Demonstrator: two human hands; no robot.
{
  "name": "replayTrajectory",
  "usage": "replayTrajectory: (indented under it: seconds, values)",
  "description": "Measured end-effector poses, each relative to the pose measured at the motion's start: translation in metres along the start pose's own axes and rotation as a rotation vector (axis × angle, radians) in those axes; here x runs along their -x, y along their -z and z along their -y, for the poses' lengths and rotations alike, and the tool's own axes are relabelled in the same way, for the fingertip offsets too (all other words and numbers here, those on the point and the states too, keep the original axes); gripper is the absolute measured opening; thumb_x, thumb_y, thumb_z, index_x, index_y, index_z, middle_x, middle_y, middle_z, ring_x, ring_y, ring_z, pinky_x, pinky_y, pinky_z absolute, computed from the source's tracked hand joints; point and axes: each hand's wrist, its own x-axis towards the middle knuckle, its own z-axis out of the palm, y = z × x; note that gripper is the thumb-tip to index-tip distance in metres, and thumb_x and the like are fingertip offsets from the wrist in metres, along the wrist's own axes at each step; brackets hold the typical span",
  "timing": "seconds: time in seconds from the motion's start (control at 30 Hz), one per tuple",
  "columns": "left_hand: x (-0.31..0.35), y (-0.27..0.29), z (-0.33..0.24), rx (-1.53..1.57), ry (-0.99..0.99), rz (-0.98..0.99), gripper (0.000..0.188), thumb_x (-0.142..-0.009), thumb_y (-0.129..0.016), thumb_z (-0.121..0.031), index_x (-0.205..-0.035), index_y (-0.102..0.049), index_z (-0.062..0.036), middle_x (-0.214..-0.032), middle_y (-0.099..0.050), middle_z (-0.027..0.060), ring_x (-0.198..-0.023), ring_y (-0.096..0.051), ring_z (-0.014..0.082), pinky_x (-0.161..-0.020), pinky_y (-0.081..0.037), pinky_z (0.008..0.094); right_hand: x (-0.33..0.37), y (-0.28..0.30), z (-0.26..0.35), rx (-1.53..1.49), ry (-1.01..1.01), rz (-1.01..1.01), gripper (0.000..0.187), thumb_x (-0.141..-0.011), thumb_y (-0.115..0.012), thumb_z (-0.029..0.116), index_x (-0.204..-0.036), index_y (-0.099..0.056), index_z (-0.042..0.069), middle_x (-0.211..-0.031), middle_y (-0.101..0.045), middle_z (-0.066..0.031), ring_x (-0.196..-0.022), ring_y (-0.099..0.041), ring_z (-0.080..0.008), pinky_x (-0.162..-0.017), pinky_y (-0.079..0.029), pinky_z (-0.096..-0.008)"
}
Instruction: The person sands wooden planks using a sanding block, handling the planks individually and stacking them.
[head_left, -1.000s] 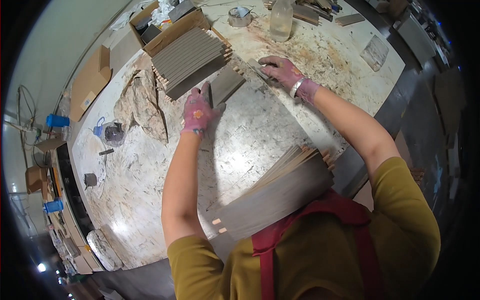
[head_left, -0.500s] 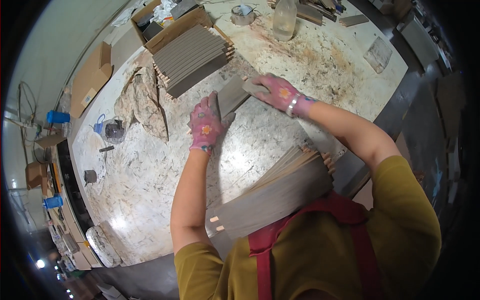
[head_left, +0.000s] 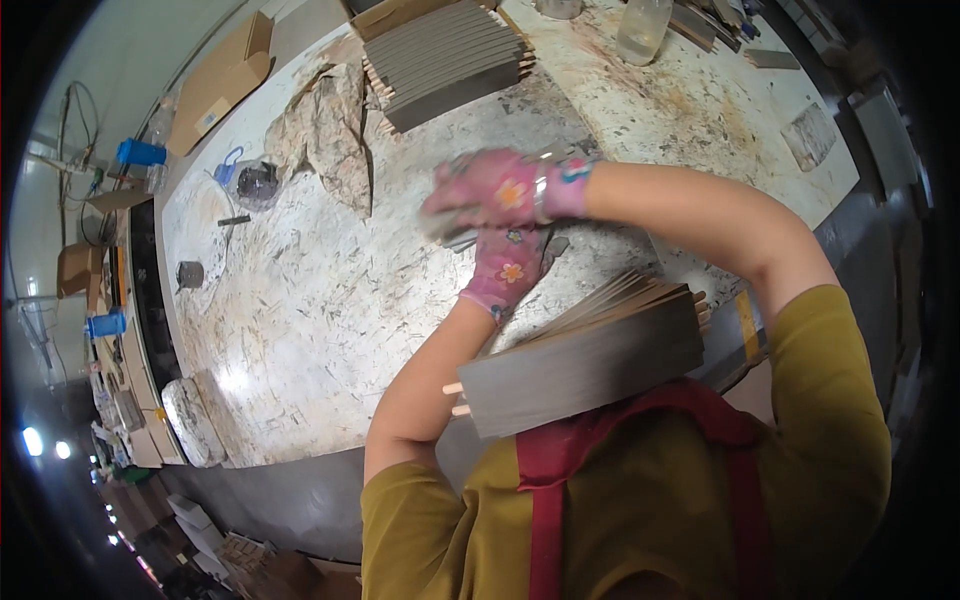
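Bright overhead light, glare on tabletop (head_left: 300,330), blurred gloved hand (head_left: 490,195) (fisheye edges)

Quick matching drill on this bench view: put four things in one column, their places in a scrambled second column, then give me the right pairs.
Things:
1. far stack of grey boards
2. near stack of grey boards
3. blue-handled cup
4. clear plastic bottle

Places:
A. left part of the bench, beside the crumpled rag
B. against the person's chest, at the near bench edge
C. far right of the bench, at the picture's top edge
D. far side of the bench, beside the rag

Pairs: 1-D, 2-B, 3-A, 4-C
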Motion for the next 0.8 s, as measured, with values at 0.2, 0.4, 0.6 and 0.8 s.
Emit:
replayTrajectory:
  seconds: [0.2,0.4,0.6,0.8]
  values:
    - [-0.008,0.016,-0.013,0.117,0.067,0.007,0.061,-0.085,-0.063,-0.043,-0.138,-0.051,-0.0149,-0.14,-0.05,0.0148,-0.133,-0.041,0.0347,-0.112,-0.029,0.0518,-0.04,-0.014,-0.009,0.116,-0.094,0.161,0.025,-0.084,-0.061,0.019,-0.109,-0.06,0.018,-0.109,-0.059,-0.0146,-0.096,-0.064,-0.0347,-0.08,-0.052,-0.046]
    - [-0.014,0.03,-0.014,-0.062,-0.054,-0.22,0.064,-0.081,-0.067,-0.039,-0.138,-0.052,-0.0158,-0.147,-0.039,0.0152,-0.138,-0.03,0.0336,-0.11,-0.026,0.0542,-0.03,0.016,-0.043,0.371,-0.255,0.015,0.038,-0.083,-0.065,0.018,-0.12,-0.059,0.017,-0.117,-0.057,-0.017,-0.102,-0.062,-0.036,-0.084,-0.051,-0.0449]
    - [-0.023,0.032,-0.001,0.01,-0.065,-0.229,0.044,-0.084,-0.065,-0.031,-0.124,-0.061,-0.0142,-0.131,-0.053,0.0121,-0.122,-0.047,0.0334,-0.098,-0.04,0.0473,-0.03,0.01,-0.034,0.065,-0.384,-0.114,0.04,-0.086,-0.062,0.032,-0.122,-0.061,0.016,-0.118,-0.063,-0.0169,-0.111,-0.06,-0.0349,-0.095,-0.047,-0.0417]
    - [-0.02,0.021,0.003,0.075,-0.053,-0.272,0.044,-0.078,-0.07,-0.022,-0.12,-0.062,-0.0105,-0.124,-0.057,0.0123,-0.113,-0.054,0.0341,-0.096,-0.042,0.0473,-0.016,-0.004,-0.039,-0.025,-0.434,-0.012,0.041,-0.086,-0.064,0.034,-0.121,-0.062,0.013,-0.116,-0.063,-0.0152,-0.11,-0.059,-0.0351,-0.096,-0.046,-0.041]
